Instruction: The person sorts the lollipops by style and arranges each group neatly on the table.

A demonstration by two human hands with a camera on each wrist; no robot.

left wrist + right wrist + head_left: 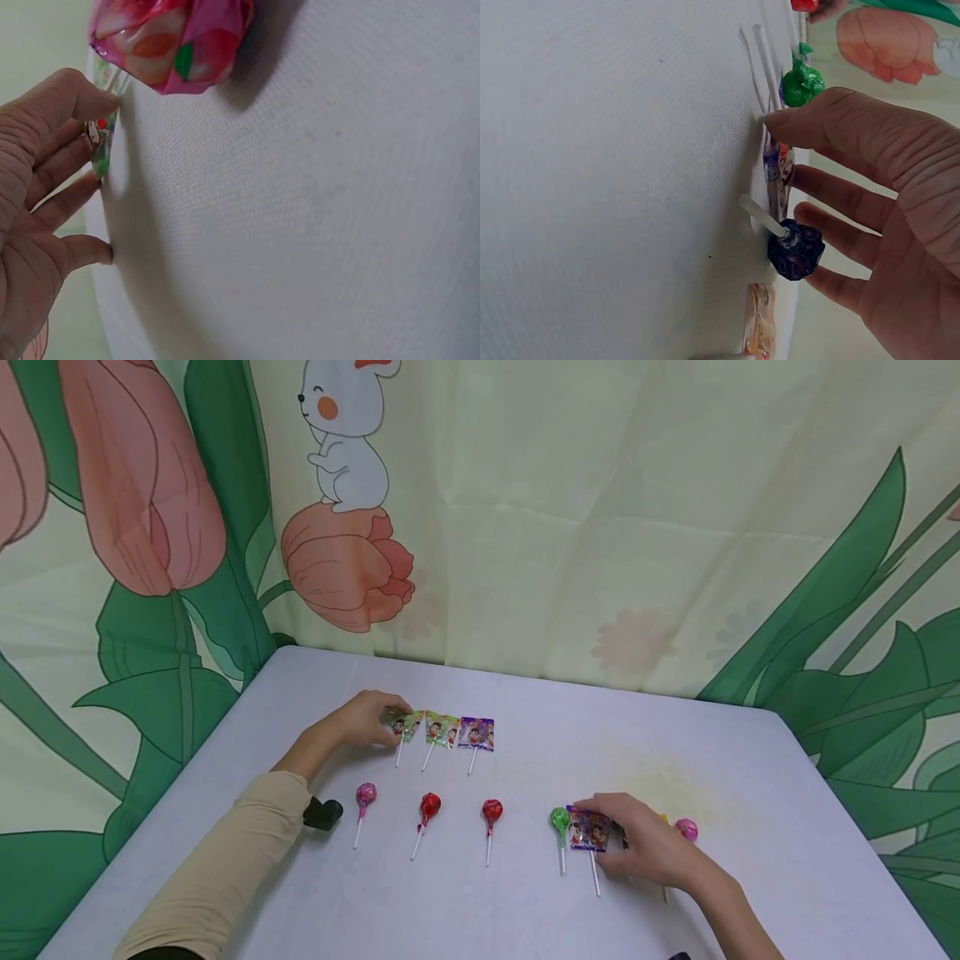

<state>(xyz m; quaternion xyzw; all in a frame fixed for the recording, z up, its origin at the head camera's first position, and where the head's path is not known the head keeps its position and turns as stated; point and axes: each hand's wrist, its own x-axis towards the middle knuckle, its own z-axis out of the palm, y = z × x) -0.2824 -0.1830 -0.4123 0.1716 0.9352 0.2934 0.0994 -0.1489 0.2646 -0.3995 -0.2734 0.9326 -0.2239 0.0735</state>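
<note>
At the back of the row, my left hand [369, 718] pinches the left edge of a flat lollipop in a green wrapper [407, 725]. Another green flat lollipop [441, 729] and a purple one [477, 733] lie to its right. My right hand [648, 839] holds a flat purple-wrapped lollipop [587, 828] between thumb and fingers, low over the table. Beside that lies a green round lollipop [560, 820]. In the right wrist view, a dark purple round lollipop [796, 251] sits close to the right fingers, partly hidden from the head view.
Nearer the front lie a pink lollipop [366, 794] and two red lollipops [430, 806], [492, 811]. Past the right hand are another pink lollipop [686, 829] and a partly hidden yellow one [663, 817]. A patterned curtain [525, 527] hangs behind the white table [360, 910].
</note>
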